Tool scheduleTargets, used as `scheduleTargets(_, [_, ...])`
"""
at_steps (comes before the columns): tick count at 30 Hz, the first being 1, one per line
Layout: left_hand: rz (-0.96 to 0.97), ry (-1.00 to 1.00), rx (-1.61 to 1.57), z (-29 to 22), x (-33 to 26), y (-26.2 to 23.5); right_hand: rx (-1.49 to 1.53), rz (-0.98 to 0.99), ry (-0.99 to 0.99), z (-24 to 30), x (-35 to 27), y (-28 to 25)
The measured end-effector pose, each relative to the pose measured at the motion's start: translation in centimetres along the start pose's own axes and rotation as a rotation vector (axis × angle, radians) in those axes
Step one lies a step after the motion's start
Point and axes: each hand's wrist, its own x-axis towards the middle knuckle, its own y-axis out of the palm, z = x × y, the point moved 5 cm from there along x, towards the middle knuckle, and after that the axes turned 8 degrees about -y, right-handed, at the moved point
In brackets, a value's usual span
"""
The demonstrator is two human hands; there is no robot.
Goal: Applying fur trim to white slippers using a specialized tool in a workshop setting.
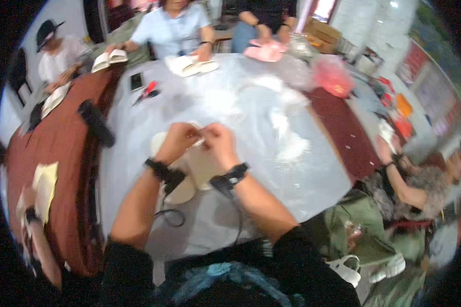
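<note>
Your two hands meet over a pair of pale slippers on the covered table.
Your left hand (176, 144) and right hand (220, 146) have their fingers curled inward, tips close together near the far end of the pale slippers (181, 192); blur hides how tightly each is closed, and you cannot tell whether either grips the slippers or something small. The slippers lie side by side beneath your hands and wrists, on the greyish-white table cover (271, 204), partly hidden by your hands and the black wristbands (234, 176). A dark cable (171, 218) loops just beside them, on your side. Farther off to the left are red-handled scissors (149, 90), near a dark phone (137, 81). Across the table, a co-worker in a light blue shirt (171, 36) has hands at other white slippers (192, 65).
</note>
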Motion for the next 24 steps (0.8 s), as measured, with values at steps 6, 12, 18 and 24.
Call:
scheduleTargets(6, [-0.006, -0.219, -0.234, 0.6, -1.6, -1.2, 0.114, -0.049, -0.058, 0.2, -0.9, 1.2])
scheduleTargets(12, [-0.148, -0.272, -0.474, 2.5, -2.5, -1.2, 0.379, -0.052, -0.055, 1.4, -2.0, 1.8])
scheduleTargets(18, [-0.249, -0.292, -0.528, 3.3, -2.7, -0.2, 0.303, 0.017, -0.050, 1.4, -3.8, 2.4])
scheduleTargets(24, [-0.213, -0.238, -0.502, 4.2, -3.1, 0.2, 0.131, 0.009, -0.106, 2.8, -4.7, 2.7])
